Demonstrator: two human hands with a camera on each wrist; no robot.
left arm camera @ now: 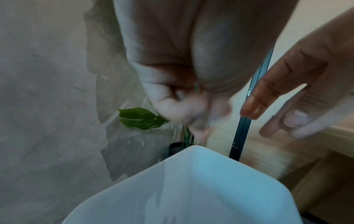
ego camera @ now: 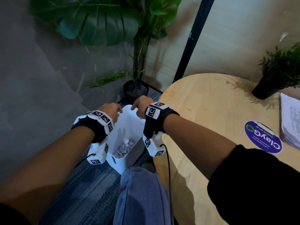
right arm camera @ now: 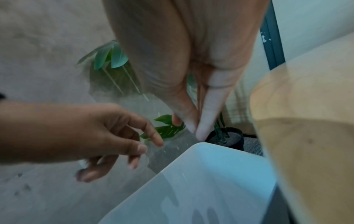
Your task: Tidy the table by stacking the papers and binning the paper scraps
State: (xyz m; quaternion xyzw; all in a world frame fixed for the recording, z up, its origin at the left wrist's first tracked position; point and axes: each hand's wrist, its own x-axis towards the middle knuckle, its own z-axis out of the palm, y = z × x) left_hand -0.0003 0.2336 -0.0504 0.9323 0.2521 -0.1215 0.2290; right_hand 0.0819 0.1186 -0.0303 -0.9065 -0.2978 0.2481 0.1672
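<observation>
Beside the table [ego camera: 203,111], both empty hands, left hand [ego camera: 112,112] and right hand [ego camera: 141,106], hover loose-fingered above the bin [ego camera: 129,120]; any scraps [ego camera: 124,147] clinging to the fingers might fall outside it.

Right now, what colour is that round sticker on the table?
The sticker is purple with white lettering and a green ring, clearest in the head view.

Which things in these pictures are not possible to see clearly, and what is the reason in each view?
- Left hand fingertips: left wrist view, motion blur; unclear if they pinch a scrap.
- Stack of papers: head view, cut by the right edge; print too blurred to read.
- Scraps in the bin: wrist views show only the bin's inner wall.
</observation>
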